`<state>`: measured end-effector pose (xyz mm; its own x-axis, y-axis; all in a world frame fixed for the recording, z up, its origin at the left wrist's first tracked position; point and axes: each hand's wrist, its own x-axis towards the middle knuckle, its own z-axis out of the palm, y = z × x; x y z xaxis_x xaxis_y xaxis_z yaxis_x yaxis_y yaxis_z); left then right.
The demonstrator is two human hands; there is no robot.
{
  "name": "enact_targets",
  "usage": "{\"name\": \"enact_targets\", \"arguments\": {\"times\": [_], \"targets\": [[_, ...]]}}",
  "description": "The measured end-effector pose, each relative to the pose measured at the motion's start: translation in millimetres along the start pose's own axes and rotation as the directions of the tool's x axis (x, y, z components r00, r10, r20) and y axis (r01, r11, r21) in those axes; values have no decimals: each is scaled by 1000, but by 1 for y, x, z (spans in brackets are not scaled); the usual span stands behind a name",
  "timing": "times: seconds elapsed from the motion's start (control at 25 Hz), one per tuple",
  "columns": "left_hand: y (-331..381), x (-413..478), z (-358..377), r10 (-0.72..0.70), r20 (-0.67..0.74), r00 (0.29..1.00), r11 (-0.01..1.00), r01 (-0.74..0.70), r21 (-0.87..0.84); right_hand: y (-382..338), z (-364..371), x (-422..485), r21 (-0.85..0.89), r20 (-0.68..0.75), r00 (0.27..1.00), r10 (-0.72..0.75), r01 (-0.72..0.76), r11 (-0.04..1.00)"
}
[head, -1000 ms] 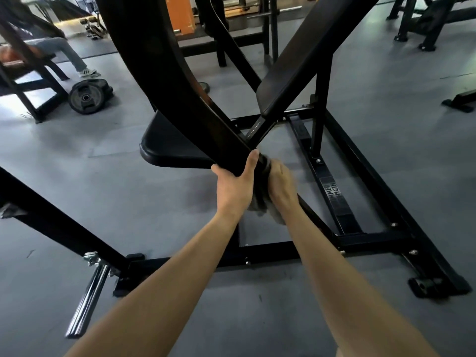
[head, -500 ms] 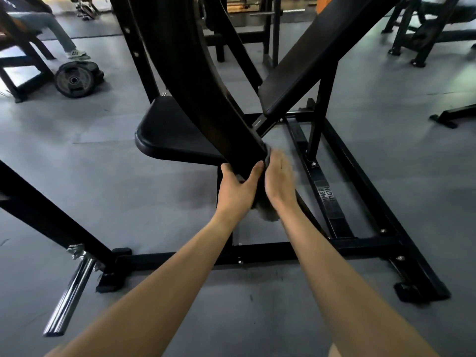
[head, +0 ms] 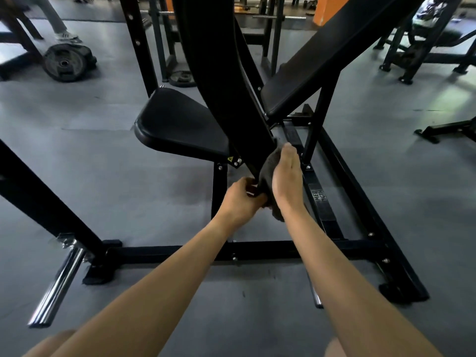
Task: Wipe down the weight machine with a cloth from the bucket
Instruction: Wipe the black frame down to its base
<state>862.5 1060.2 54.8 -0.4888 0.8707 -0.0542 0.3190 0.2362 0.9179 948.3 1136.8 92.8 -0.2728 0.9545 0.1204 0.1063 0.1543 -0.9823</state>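
The black weight machine fills the middle of the head view, with a wide curved arm (head: 226, 81) sloping down toward me, a seat pad (head: 177, 124) on its left and a back pad (head: 332, 57) on its right. A dark grey cloth (head: 268, 168) is wrapped round the lower end of the curved arm. My right hand (head: 287, 176) lies flat with straight fingers and presses the cloth against the arm's right side. My left hand (head: 243, 199) curls round the cloth's lower end and the arm from the left. No bucket is in view.
The machine's base frame (head: 257, 249) crosses the grey floor below my forearms, with chrome pegs (head: 59, 282) sticking out at the lower left. Weight plates (head: 67, 63) lie at the back left beside a person's shoe (head: 67, 36). Other benches (head: 425, 45) stand at the back right.
Both hands have slid down the curved arm with the cloth. My left hand went from gripping the arm's edge to curling round the cloth's lower end. The camera tilted.
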Motion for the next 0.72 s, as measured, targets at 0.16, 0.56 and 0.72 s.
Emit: {"name": "enact_targets", "arguments": {"times": [0.16, 0.56, 0.72], "targets": [[-17, 7, -15, -18, -267, 964, 1000, 17, -8, 33, -6, -10, -173, -69, 984, -166, 152, 973], [37, 40, 6, -311, -17, 950, 508, 151, -848, 12, 2, -14, -306, 41, 946, -323, 319, 897], [22, 23, 35, -406, 52, 913, 604, 311, -734, 69, -29, -25, -421, 41, 984, -172, 173, 890]]}}
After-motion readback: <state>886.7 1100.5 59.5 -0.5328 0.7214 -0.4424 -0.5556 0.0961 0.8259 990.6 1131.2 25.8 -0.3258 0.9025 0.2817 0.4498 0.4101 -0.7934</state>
